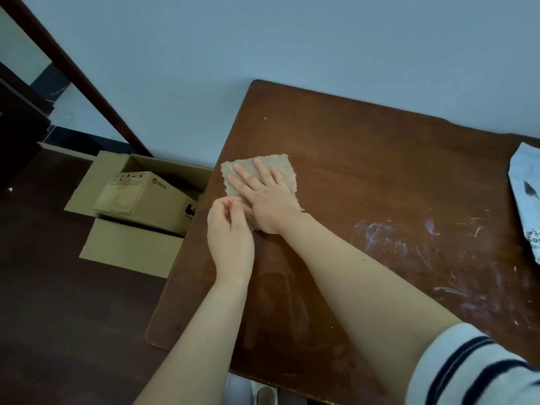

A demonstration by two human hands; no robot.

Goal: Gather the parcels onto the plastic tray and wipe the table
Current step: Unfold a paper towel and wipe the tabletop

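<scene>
A grey-brown cloth [271,163] lies flat near the left edge of the brown wooden table [365,159]. My right hand [264,197] presses on it with straight, spread fingers. My left hand [229,229] is beside it at the cloth's near-left corner, fingers curled and fingertips pinched together; whether they pinch the cloth's edge is unclear. A white-grey plastic parcel [526,197] lies at the table's right edge, partly cut off by the frame. No tray is in view.
White scuff marks [438,247] cover the table's right half. Open cardboard boxes [146,197] stand on the dark floor left of the table. A pale wall runs behind the table, and a dark wooden frame [76,74] leans against it.
</scene>
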